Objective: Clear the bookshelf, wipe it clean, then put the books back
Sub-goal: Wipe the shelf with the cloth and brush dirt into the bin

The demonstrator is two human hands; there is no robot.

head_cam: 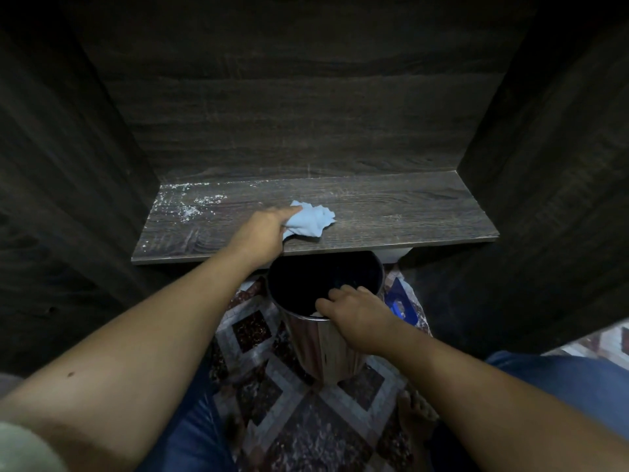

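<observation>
The dark wooden shelf board (391,212) lies bare before me, with white dust specks on its left part. My left hand (263,229) grips a crumpled light blue cloth (311,218) on the board near its front edge. My right hand (354,313) holds the rim of a shiny metal bin (320,342) that stands just below the shelf's front edge. No books are in view.
Dark wooden side walls (551,165) and a back panel (299,114) close in the shelf. A patterned floor (306,420) lies below. A blue object (403,303) sits on the floor right of the bin. My knees in blue jeans show at both lower sides.
</observation>
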